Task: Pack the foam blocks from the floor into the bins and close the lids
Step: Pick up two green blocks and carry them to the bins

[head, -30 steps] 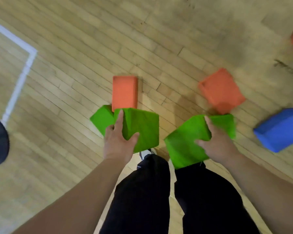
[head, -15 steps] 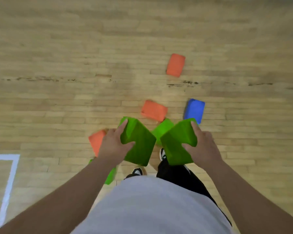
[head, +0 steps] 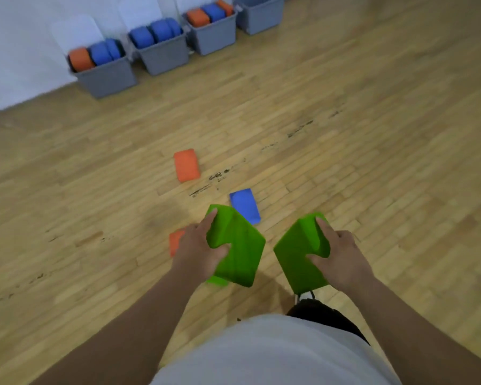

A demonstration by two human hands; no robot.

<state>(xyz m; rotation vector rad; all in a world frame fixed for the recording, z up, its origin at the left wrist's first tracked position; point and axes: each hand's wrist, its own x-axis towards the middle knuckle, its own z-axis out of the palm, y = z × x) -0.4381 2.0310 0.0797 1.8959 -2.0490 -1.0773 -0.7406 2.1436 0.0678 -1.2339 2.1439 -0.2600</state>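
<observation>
Foam held above the floor [head: 372, 162], well apart from the grey bins [head: 106, 79]: left green block [head: 242, 254] is gripped by the left hand [head: 197, 251], right green block [head: 295, 262] by the right hand [head: 342, 259], each judged light, squashy, best pinched across an end

floor [head: 345, 120]: wood strips, light sheen, dark scuffs
green blocks [head: 242, 245]: matt foam
bins [head: 106, 76]: smooth grey plastic
shirt [head: 275, 354]: pale cloth
</observation>
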